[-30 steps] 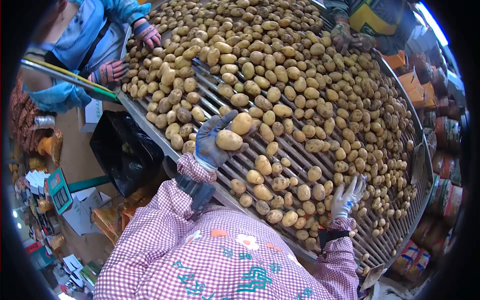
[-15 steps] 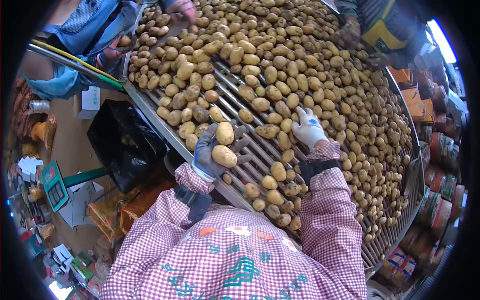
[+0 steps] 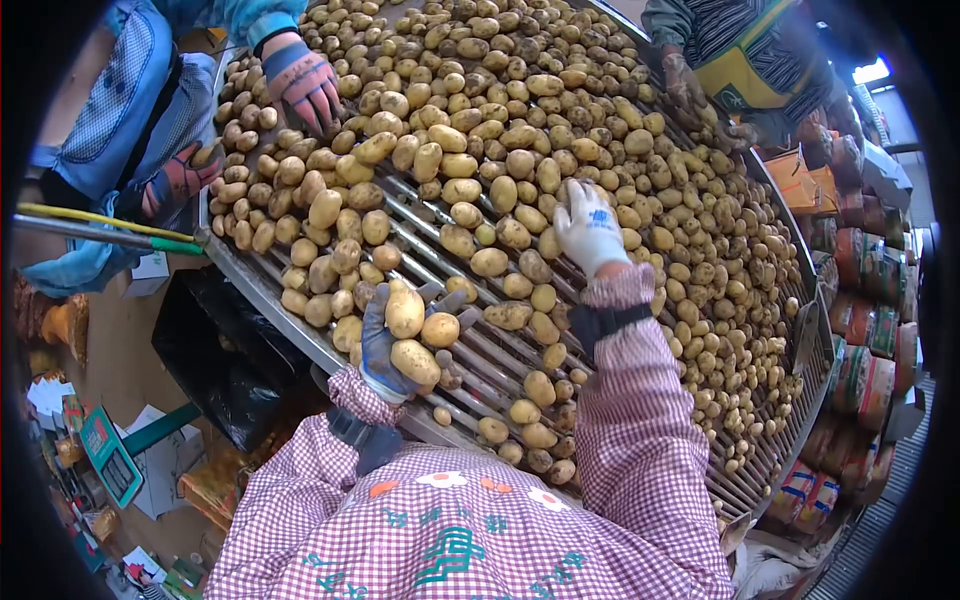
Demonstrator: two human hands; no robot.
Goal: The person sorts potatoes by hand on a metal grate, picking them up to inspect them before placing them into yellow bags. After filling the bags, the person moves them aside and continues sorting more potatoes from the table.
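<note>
My left hand [image 3: 385, 345], in a grey-blue glove, cups several potatoes [image 3: 405, 313] above the near edge of the metal roller table [image 3: 290, 305]. Its fingers curl up around them. My right hand [image 3: 591, 230], in a white glove with blue print, lies palm down on the potatoes [image 3: 503, 193] in the middle of the table. Its fingers point away from me and are bent over the pile; whatever is under the palm is hidden. Potatoes cover much of the rollers, with bare bars showing between my hands.
A co-worker's gloved hand [image 3: 302, 85] reaches onto the potatoes at the upper left, another person's gloved hands [image 3: 695, 100] at the upper right. A black bag [image 3: 235, 350] and a green scale display [image 3: 110, 455] stand left. Filled sacks [image 3: 865, 385] are stacked right.
The view has shifted, so the table appears further left. A third potato now shows in my left hand. My right hand has moved farther up the pile. The left co-worker's hand reaches further in.
</note>
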